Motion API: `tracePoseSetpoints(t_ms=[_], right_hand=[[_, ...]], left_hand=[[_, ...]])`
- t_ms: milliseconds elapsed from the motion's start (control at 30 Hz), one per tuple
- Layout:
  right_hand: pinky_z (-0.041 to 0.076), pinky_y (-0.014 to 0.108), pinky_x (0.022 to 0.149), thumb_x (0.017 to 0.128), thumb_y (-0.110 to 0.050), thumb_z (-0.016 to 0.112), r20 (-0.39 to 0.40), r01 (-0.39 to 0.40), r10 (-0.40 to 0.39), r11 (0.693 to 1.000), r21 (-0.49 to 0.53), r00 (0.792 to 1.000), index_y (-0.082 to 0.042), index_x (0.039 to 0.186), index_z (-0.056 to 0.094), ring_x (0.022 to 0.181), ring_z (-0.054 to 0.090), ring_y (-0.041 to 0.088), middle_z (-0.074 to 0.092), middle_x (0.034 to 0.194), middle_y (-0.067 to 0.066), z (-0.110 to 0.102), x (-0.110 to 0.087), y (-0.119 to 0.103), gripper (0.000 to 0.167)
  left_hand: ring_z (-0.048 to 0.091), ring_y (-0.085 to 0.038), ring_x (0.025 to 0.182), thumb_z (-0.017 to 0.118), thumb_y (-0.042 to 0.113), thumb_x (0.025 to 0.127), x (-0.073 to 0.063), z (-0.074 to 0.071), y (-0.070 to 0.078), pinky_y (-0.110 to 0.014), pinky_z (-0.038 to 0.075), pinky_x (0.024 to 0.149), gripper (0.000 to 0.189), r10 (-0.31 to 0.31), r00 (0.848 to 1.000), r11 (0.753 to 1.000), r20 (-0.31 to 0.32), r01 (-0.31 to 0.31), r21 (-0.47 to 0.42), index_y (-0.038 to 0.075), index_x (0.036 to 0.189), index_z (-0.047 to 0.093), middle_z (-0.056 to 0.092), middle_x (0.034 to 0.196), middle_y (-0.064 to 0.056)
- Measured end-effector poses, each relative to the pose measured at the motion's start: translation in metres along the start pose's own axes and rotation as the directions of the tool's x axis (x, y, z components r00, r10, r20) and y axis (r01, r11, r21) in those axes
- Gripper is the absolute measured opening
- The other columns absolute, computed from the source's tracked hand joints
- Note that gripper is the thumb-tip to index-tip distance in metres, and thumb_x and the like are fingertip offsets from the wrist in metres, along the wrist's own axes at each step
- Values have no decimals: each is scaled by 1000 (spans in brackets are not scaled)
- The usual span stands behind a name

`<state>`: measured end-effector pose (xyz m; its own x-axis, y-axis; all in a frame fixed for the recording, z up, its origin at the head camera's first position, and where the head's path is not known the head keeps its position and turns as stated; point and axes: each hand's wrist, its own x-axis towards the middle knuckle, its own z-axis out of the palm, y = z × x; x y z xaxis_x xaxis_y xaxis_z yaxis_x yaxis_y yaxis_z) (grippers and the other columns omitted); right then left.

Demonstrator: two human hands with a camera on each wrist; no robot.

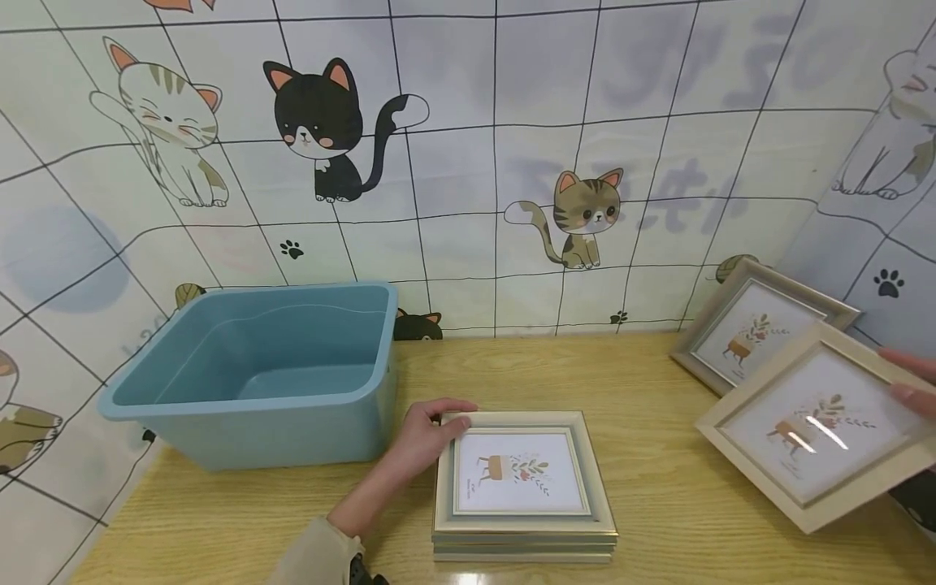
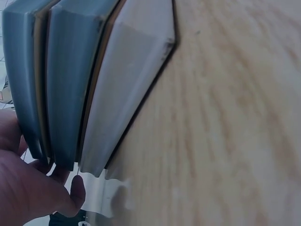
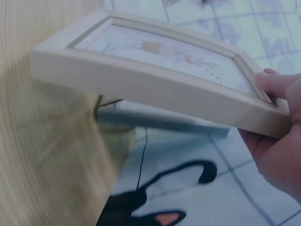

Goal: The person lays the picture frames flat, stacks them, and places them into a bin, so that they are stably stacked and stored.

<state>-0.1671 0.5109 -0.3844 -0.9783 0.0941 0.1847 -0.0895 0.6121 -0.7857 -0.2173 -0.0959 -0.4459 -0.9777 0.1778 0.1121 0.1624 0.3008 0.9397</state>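
A stack of picture frames (image 1: 522,471) lies flat on the table, the top one pale cream with a blue-green inner border. My left hand (image 1: 427,435) grips its far left corner, thumb on the top frame and fingers at the back edge. Three frame edges, two blue and one white (image 2: 127,89), show by that hand in the left wrist view. At the far right, my right hand (image 1: 917,386) holds a cream picture frame (image 1: 812,500) tilted above the table. Its thumb lies on the frame's front and its fingers are underneath, as the right wrist view shows.
A beige-grey picture frame (image 1: 691,357) leans at the back right corner, partly behind the held one. An open blue plastic tub (image 1: 263,435) stands at the back left of the wooden table (image 1: 643,390). A cat-print cloth (image 1: 468,162) covers the walls behind.
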Motion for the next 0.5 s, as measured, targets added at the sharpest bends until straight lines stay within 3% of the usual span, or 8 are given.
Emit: tracePoseSetpoints(t_ms=[67, 133, 233, 300, 367, 433, 467, 500], right_hand=[[53, 40, 44, 110, -28, 48, -34, 10, -11, 1000, -13, 999, -38, 164, 18, 64, 68, 13, 50, 100, -35, 5, -3, -11, 62], [53, 39, 43, 110, -28, 48, -62, 17, -23, 995, -94, 998, -31, 166, 16, 62, 66, 13, 62, 108, -14, 11, -5, -24, 64], [51, 37, 42, 110, -29, 48, -109, 13, -38, 973, -229, 993, -29, 166, 15, 61, 61, 5, 60, 119, 23, 20, -10, -49, 65], [51, 31, 45, 109, -22, 50, -139, 52, -90, 965, -257, 986, -27, 165, 20, 65, 59, -2, 60, 121, 21, 29, -15, -66, 64], [52, 26, 49, 108, -12, 51, -151, 124, -148, 979, -160, 977, -29, 162, 30, 72, 58, -10, 63, 118, -4, 40, -20, -83, 60], [53, 17, 57, 106, 0, 50, -152, 210, -212, 977, -34, 965, -25, 159, 39, 81, 60, -13, 57, 118, -23, 52, -24, -97, 59], [54, 14, 62, 105, 5, 51, -150, 236, -223, 969, 76, 963, -21, 157, 44, 85, 62, -12, 53, 117, -30, 58, -26, -103, 59], [55, 15, 64, 104, 7, 51, -138, 238, -216, 955, 175, 967, -20, 155, 48, 87, 64, -10, 55, 119, -27, 64, -28, -110, 58]], left_hand=[[59, -25, 117, 70, 12, 97, 1, 0, 2, -39, 47, 95, 19, 13, 1000, 1000, 5, -13, 6, 9, 113, 80, 73, 121, -6], [61, -26, 118, 69, 14, 99, 2, -1, 5, -40, 49, 95, 21, 34, 999, 999, 18, -34, 7, 8, 117, 78, 73, 120, -7], [60, -26, 125, 67, 17, 101, 3, -3, 12, -42, 50, 97, 27, 68, 997, 998, 46, -68, 10, 7, 125, 75, 71, 126, -8], [56, -27, 129, 67, 19, 101, 2, -4, 19, -46, 50, 98, 30, 93, 994, 995, 57, -94, 13, 8, 129, 73, 67, 133, -8], [52, -29, 134, 68, 20, 100, 1, -6, 27, -53, 47, 101, 32, 119, 991, 993, 54, -121, 18, 10, 131, 71, 63, 139, -7], [48, -32, 137, 68, 20, 100, -1, -6, 34, -59, 45, 103, 34, 154, 987, 988, 43, -154, 10, 12, 133, 70, 60, 144, -7], [48, -33, 137, 69, 20, 100, -2, -6, 38, -60, 46, 102, 34, 168, 985, 986, 34, -168, 3, 13, 133, 70, 59, 145, -6], [48, -33, 137, 70, 19, 99, -4, -5, 41, -60, 47, 101, 35, 188, 982, 982, 28, -188, -5, 12, 134, 70, 58, 146, -6]])
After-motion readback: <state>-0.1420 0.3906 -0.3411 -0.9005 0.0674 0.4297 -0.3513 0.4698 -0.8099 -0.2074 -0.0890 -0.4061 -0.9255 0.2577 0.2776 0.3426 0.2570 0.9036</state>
